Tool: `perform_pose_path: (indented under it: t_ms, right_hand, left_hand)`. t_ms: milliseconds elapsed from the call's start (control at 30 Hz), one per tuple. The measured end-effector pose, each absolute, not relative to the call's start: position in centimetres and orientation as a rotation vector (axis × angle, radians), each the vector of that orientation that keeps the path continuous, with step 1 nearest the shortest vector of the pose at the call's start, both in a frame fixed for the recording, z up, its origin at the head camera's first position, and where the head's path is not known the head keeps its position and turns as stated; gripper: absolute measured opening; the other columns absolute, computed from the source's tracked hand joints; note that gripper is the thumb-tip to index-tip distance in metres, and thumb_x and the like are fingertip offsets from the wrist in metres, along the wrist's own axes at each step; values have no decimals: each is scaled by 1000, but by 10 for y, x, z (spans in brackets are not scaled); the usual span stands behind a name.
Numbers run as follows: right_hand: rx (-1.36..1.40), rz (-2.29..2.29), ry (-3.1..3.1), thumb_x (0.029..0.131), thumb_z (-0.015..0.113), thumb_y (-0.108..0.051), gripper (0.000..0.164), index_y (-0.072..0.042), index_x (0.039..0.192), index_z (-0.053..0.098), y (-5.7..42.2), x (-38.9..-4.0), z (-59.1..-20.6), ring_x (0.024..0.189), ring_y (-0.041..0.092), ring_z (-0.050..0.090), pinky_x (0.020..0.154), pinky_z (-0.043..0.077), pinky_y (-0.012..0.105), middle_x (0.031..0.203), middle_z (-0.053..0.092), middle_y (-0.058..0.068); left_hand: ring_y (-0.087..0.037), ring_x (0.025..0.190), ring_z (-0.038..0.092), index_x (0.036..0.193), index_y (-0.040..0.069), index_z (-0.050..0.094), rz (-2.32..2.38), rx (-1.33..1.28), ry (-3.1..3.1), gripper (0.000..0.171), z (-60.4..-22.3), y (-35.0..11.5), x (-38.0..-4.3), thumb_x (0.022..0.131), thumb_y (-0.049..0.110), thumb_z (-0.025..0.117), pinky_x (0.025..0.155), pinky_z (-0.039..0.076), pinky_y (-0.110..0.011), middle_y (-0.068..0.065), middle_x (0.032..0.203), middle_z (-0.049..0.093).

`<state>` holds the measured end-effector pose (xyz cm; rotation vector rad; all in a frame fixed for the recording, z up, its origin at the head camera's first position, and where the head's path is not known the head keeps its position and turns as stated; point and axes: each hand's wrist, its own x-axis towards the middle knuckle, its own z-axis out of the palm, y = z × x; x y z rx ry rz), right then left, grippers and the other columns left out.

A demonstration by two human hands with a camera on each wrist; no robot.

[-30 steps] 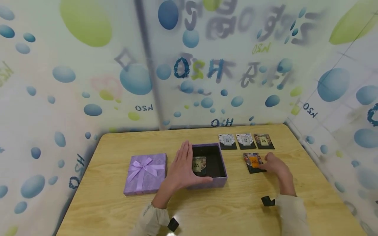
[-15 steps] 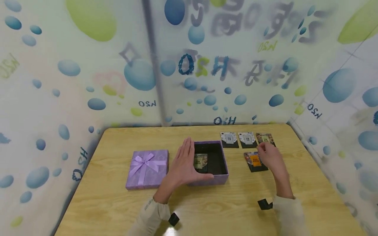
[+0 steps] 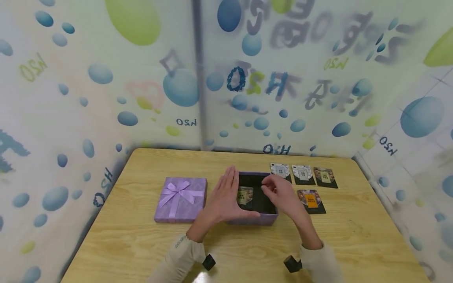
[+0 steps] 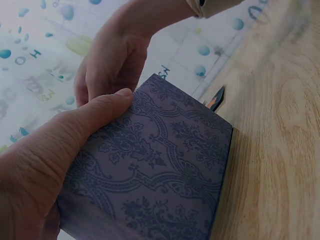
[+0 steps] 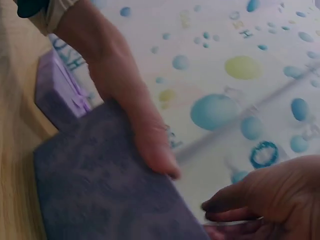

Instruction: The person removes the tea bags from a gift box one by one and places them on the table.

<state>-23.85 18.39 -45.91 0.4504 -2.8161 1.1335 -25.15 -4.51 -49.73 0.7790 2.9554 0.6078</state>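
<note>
In the head view, my left hand (image 3: pixel 223 198) rests against the open purple gift box (image 3: pixel 252 220). Its straight fingers lie along the left side, and the thumb stretches over the front rim. My right hand (image 3: pixel 282 193) hovers over the box's right part, fingertips bent toward each other with nothing visible between them. Inside the box, at the left, lies a dark packet with a yellow-green label (image 3: pixel 245 196). A packet with an orange label (image 3: pixel 312 201) lies on the table right of the box. The left wrist view shows the patterned box side (image 4: pixel 160 155) beneath the left thumb.
The purple lid with a ribbon bow (image 3: pixel 182 198) lies left of the box. Behind and to the right, a row holds two white-topped packets (image 3: pixel 302 174) and one with a yellow-green label (image 3: pixel 325 177). The wooden table (image 3: pixel 226 255) meets a patterned wall.
My right hand has left the orange-labelled packet, risen, and moved left over the box; that packet stays on the table. My left hand keeps its place at the box. The head view has shifted slightly.
</note>
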Motion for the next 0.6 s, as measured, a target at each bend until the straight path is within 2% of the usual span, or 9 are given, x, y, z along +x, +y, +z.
perform_pose_path:
  t_ms: [133,233,333,433,500,600]
  right_hand:
    - [500,1032,-2971,98,70,-4,7,1,103,69,156,-246,-472,75,14,61,71,56,36,86,66,4]
    - [430,923,-3078,94,70,-2,6,3,94,67,141,-252,-482,68,19,56,64,50,36,78,61,7]
    - [310,832,-3169,92,72,-4,16,9,99,66,129,-257,-488,75,32,62,65,53,42,85,63,18]
    - [210,749,-3249,95,74,-13,31,14,108,67,122,-261,-492,93,44,64,77,58,53,100,64,27]
    - [192,715,-3278,96,75,-21,34,12,104,70,120,-263,-494,99,46,63,83,58,57,101,66,27]
    - [212,736,-3318,97,75,-28,32,3,92,72,118,-266,-494,92,39,62,79,57,54,90,65,19]
  left_hand:
    - [-27,162,-8,166,6,-11,609,810,2957,153,-500,-45,-248,66,99,59,130,12,-47,-11,174,-16]
    - [-27,162,-9,166,7,-11,611,813,2939,153,-501,-45,-246,67,98,61,130,11,-47,-10,173,-17]
    - [-26,161,-11,165,8,-13,589,801,2934,152,-501,-45,-246,67,96,63,130,8,-46,-9,173,-19]
    - [-24,160,-15,165,8,-15,566,789,2936,153,-500,-45,-249,66,96,64,130,6,-45,-9,173,-19]
    - [-24,161,-14,165,8,-14,562,789,2940,154,-499,-45,-251,66,96,64,130,6,-46,-10,174,-19]
    - [-27,161,-10,166,7,-13,579,778,2947,154,-497,-46,-254,66,96,64,130,8,-46,-10,174,-17]
